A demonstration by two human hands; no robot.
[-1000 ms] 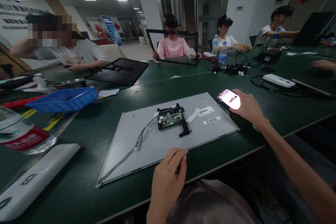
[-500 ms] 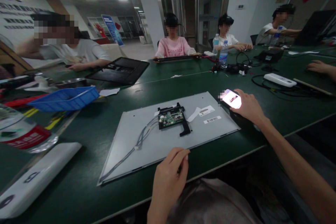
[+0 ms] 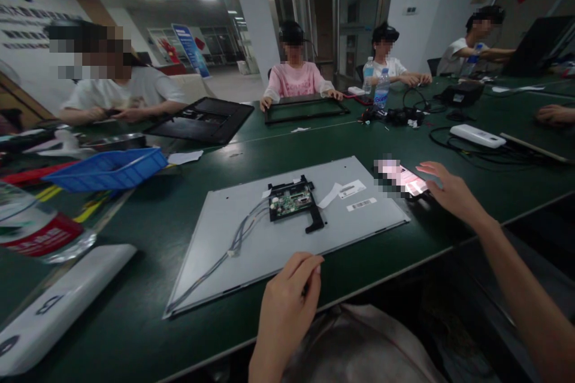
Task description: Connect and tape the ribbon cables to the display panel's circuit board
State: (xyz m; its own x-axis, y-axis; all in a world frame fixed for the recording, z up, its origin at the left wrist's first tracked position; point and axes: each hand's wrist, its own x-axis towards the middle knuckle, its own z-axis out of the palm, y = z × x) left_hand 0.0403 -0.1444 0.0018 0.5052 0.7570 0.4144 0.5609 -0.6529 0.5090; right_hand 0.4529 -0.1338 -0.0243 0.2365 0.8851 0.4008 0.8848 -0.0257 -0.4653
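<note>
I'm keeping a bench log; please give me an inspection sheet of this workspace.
Surface: green table, many things on it.
Job's things: grey panel lying flat, circuit board on it; lit phone to its right.
Clutter: blue tray, red-labelled bottle, white device at left.
Hands: left hand curled at the panel's near edge; right hand open beside the phone; contact unclear.
Cables: grey wires from circuit board to panel's near left corner; black cables farther off.
Surroundings: co-worker in pink, hands on black frame.
</note>
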